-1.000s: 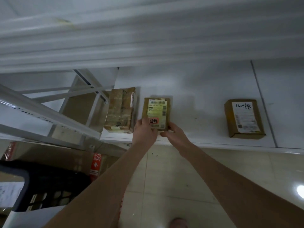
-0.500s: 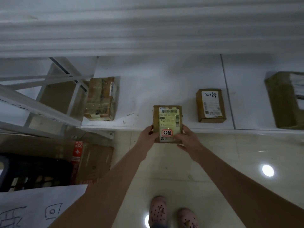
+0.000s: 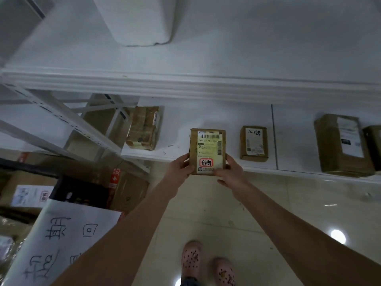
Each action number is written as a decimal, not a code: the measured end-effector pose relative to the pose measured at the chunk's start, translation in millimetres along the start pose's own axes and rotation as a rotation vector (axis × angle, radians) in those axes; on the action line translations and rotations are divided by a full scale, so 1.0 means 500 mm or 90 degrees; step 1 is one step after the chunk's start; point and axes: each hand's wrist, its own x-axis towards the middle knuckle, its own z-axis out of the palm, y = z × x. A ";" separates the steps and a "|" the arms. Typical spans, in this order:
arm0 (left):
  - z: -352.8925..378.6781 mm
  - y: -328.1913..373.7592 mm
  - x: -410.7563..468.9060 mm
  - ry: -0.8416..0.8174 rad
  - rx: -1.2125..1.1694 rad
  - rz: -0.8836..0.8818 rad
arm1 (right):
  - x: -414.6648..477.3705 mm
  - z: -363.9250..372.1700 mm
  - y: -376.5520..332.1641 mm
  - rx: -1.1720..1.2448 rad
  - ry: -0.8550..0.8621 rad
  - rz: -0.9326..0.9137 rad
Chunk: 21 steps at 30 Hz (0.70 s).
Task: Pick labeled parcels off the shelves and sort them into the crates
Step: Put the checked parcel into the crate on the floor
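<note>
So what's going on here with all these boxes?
A person holds a small brown cardboard parcel with a white label and a red sticker. The left hand and right hand grip its lower corners at the front edge of the white metal shelf. Other brown parcels lie on that shelf. A black plastic crate and a handwritten white paper sign sit at lower left.

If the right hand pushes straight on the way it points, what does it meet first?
Likely the shelf edge: the right hand, gripping the labeled parcel with the left hand, points forward-left at it. The taped parcel lies beyond; depth is unclear.
</note>
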 end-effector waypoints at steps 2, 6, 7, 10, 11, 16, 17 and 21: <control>0.000 0.011 -0.024 0.013 -0.006 0.014 | -0.017 0.003 -0.009 0.010 0.021 0.009; -0.002 0.024 -0.068 0.044 -0.010 0.032 | -0.044 0.009 -0.022 0.018 0.037 0.030; -0.002 0.026 -0.080 0.049 -0.012 0.029 | -0.050 0.010 -0.024 0.016 0.035 0.030; -0.006 0.032 -0.113 0.062 -0.029 0.032 | -0.072 0.020 -0.033 0.005 0.024 0.025; -0.007 0.035 -0.124 0.062 -0.038 0.032 | -0.080 0.024 -0.035 0.002 0.021 0.023; -0.015 0.049 -0.190 0.112 -0.084 0.026 | -0.127 0.045 -0.055 -0.020 -0.001 0.011; -0.018 0.051 -0.205 0.120 -0.094 0.029 | -0.136 0.049 -0.061 -0.027 -0.009 0.009; -0.039 0.059 -0.266 0.181 -0.138 0.034 | -0.171 0.070 -0.082 -0.060 -0.063 -0.002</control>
